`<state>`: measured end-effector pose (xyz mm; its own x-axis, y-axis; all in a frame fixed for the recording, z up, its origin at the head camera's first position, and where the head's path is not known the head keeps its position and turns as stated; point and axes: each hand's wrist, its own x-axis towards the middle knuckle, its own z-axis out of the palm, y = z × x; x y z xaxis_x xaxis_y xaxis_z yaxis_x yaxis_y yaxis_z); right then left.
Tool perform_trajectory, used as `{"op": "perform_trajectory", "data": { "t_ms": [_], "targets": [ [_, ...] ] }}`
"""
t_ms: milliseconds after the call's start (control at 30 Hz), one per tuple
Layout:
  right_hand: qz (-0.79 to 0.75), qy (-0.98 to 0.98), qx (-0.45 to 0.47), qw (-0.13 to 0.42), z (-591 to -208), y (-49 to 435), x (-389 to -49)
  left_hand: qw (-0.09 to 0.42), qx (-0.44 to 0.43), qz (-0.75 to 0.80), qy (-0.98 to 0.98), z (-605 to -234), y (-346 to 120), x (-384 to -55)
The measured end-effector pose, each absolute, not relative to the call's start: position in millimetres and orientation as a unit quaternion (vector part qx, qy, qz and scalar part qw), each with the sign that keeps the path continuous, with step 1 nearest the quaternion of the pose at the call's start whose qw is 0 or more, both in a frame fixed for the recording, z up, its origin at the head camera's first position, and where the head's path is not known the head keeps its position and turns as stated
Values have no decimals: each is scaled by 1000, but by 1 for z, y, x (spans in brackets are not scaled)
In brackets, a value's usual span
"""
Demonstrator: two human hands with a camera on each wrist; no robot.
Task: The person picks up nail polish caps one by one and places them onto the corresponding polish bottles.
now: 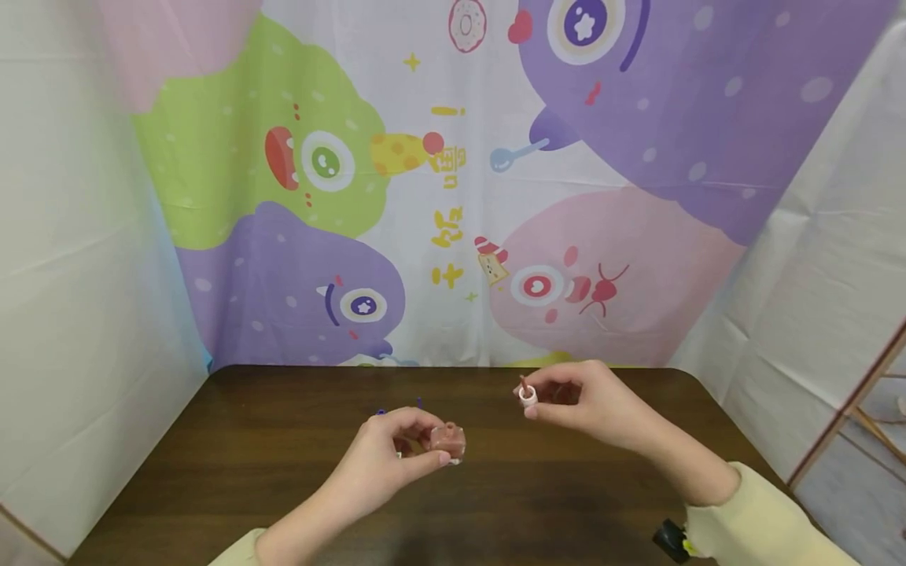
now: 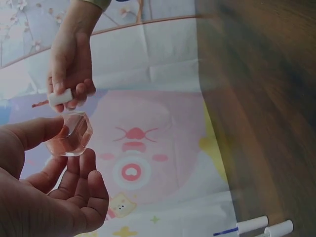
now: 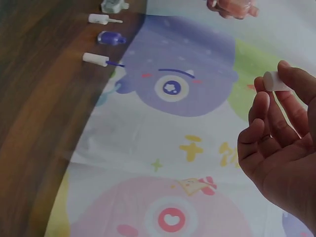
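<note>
In the head view my left hand (image 1: 385,448) pinches a small clear nail polish bottle (image 1: 449,442) of pinkish-brown polish between thumb and fingers. The bottle's neck is uncapped. To the right and a little farther off, my right hand (image 1: 594,402) pinches a white brush cap (image 1: 528,397). Its brush (image 2: 40,104) is coated in the same pinkish-brown colour and points away from the palm in the left wrist view. Bottle and cap are held apart, both above the table.
On the dark wood table (image 1: 566,487) stand a purple nail polish bottle (image 3: 111,38) and a clear bottle (image 3: 113,6). Beside them lie a white cap with a blue-purple brush (image 3: 96,59) and another white brush cap (image 3: 98,19). A cartoon-printed cloth (image 1: 453,314) hangs behind the table.
</note>
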<state>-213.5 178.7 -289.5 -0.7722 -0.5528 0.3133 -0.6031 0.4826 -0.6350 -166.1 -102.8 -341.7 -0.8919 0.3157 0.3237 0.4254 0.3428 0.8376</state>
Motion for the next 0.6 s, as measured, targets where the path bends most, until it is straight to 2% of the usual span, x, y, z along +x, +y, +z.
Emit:
{"op": "perform_trajectory", "data": {
  "t_ms": [400, 600],
  "targets": [
    [411, -842, 344, 54, -282, 186, -203, 39, -220, -547, -807, -342, -91, -163],
    [429, -835, 336, 71, -282, 187, -202, 49, -223, -541, -809, -343, -88, -160]
  ]
}}
